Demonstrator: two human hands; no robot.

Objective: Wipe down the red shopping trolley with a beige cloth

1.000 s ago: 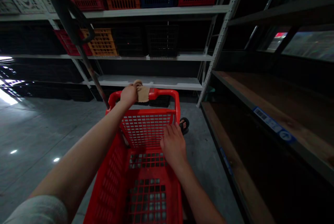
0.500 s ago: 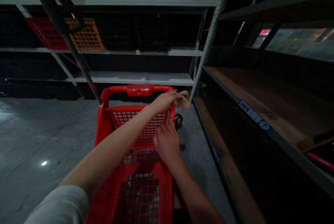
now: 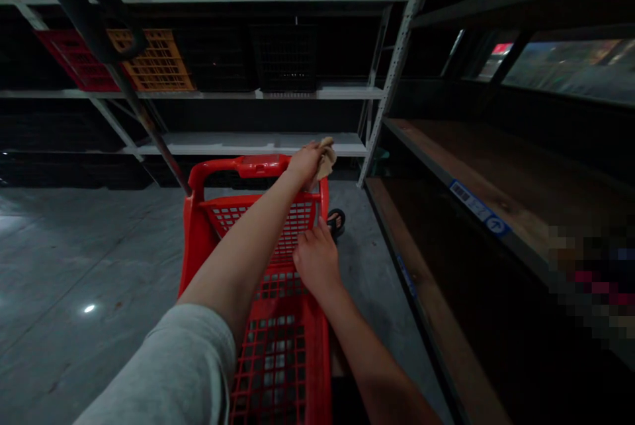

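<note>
A red plastic shopping cart (image 3: 208, 240) stands in front of me on the concrete floor. My left hand (image 3: 303, 162) reaches across to the right end of the cart's red handle (image 3: 253, 166), closed on a small beige cloth (image 3: 325, 153) that it presses there. My right hand (image 3: 316, 260) rests on the cart's right rim beside the mesh wall, fingers bent over the edge.
Grey metal shelving (image 3: 248, 91) with red, orange and black crates (image 3: 153, 61) faces me. Wooden shelves (image 3: 476, 180) with a blue label (image 3: 479, 208) run along the right. A dark pole (image 3: 143, 121) leans at left. A cart wheel (image 3: 337, 221) shows at the cart's front right.
My left hand has slid the cloth from the middle of the handle to its right end. The view has shifted right and down a little. My right hand stays on the cart's rim.
</note>
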